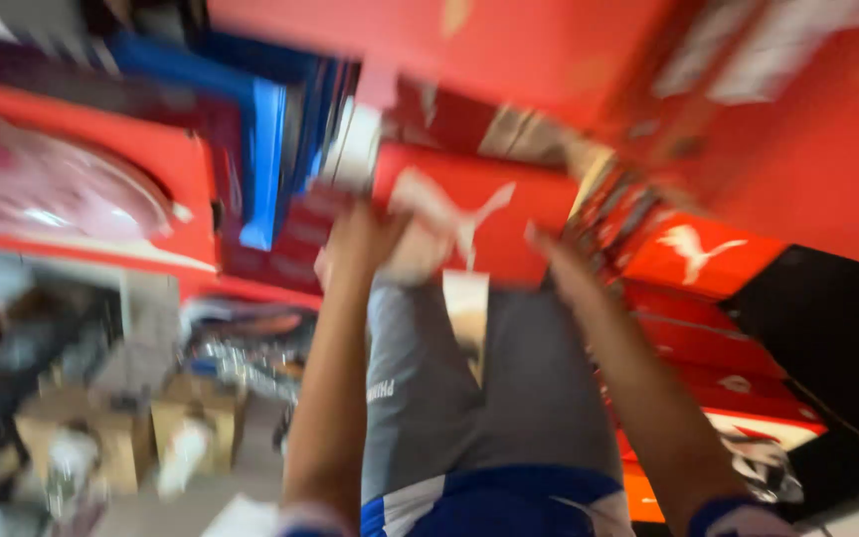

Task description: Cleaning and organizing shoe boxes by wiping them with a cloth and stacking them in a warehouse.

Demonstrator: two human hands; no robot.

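The head view is heavily motion-blurred; fine detail cannot be resolved.

Hands: Both bare arms extend away from the camera toward a red box (474,214) held at the centre of the frame. The left hand (365,239) meets the box at its lower left corner. The right hand (549,254) meets the box at its lower right edge. The fingers of both hands are smeared by blur; whether they are spread, pressed together or pinching the box cannot be told. Contact with the box appears on both sides, but the exact grip is not visible.

Position of the box: The red box lies between the two hands, its long face toward the camera, with a white animal mark on that face. It sits just in front of a stack of similar red boxes (718,328) at right, and near blue boxes (265,159) at upper left.

Surroundings: Grey trousers (489,398) show between the arms, directly below the box. A blue and white garment (494,507) fills the bottom edge. Brown cardboard cartons (116,433) stand at lower left, well apart from the hands.
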